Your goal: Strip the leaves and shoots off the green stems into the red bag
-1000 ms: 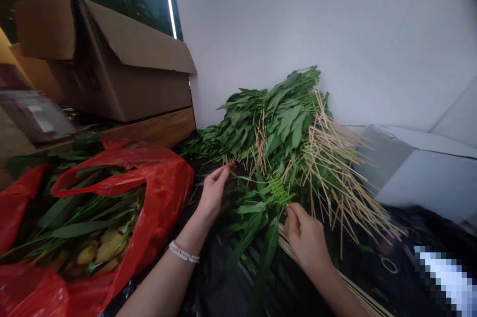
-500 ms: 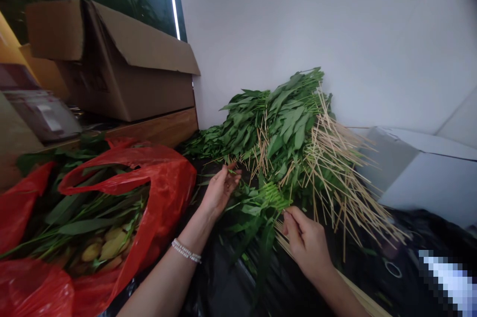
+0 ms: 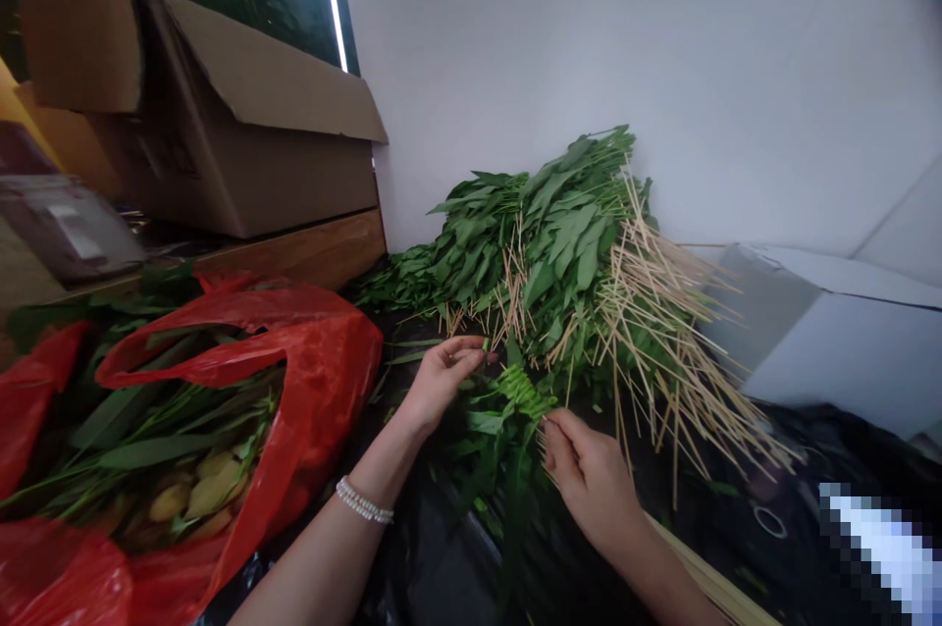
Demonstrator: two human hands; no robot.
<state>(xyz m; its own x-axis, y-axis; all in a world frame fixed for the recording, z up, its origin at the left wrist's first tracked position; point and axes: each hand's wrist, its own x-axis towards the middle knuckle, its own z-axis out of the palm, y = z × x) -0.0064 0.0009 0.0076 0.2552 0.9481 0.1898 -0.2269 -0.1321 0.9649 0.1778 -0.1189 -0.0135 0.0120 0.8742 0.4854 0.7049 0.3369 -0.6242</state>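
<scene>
A heap of long green leaves (image 3: 559,253) bound on thin wooden sticks (image 3: 662,341) lies against the white wall, with the stick ends fanning to the right. My left hand (image 3: 442,383) pinches a thin green leaf stem (image 3: 485,346) at its fingertips. My right hand (image 3: 589,479) grips the base of a leafy sprig (image 3: 522,392) close to the heap. More sticks (image 3: 706,572) run from under that hand toward the lower right. A beaded bracelet (image 3: 364,500) circles my left wrist.
A red plastic bag (image 3: 316,381) holding long leaves and yellow fruit-like lumps (image 3: 195,494) lies on the left. Black plastic sheeting (image 3: 434,547) covers the surface. A cardboard box (image 3: 221,145) sits on a wooden ledge (image 3: 294,258). A white box (image 3: 831,341) stands at right.
Both hands have shifted slightly left. My left hand has turned, its fingers now pinching the stem, and the leafy sprig has moved left with my right hand.
</scene>
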